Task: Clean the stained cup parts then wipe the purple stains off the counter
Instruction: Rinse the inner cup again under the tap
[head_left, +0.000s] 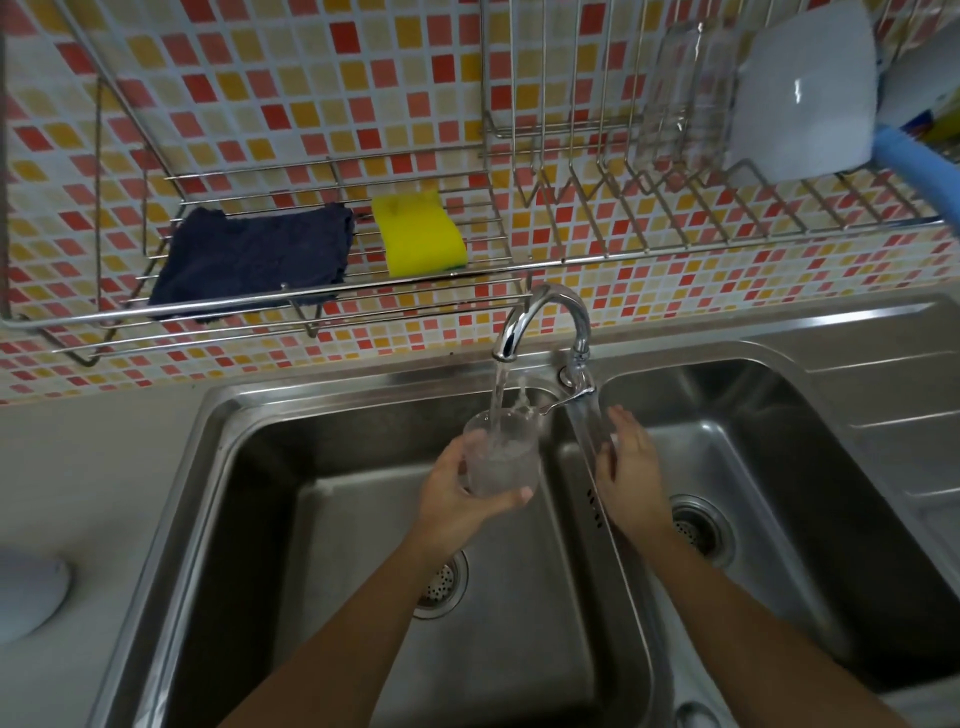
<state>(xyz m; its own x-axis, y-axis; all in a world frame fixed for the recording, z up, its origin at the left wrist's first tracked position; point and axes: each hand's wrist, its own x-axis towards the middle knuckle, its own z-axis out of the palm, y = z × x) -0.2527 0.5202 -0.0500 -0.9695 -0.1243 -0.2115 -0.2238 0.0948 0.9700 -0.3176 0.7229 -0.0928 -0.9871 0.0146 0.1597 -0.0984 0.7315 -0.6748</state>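
Observation:
My left hand (462, 493) grips a clear cup (501, 454) upright over the left basin of the steel sink (244, 415). Water runs from the chrome faucet (545, 322) straight into the cup, which is partly filled. My right hand (628, 465) hovers with relaxed, straight fingers just right of the sink divider, below the faucet lever (569, 397), holding nothing. On the wire rack above lie a dark blue cloth (249, 260) and a yellow sponge (418, 234).
The wire dish rack (571, 208) hangs on the tiled wall, holding a clear glass (685, 104) and a white dish (805, 93) at the right. A white object (28, 595) sits on the grey counter at left. Drains lie in both basins.

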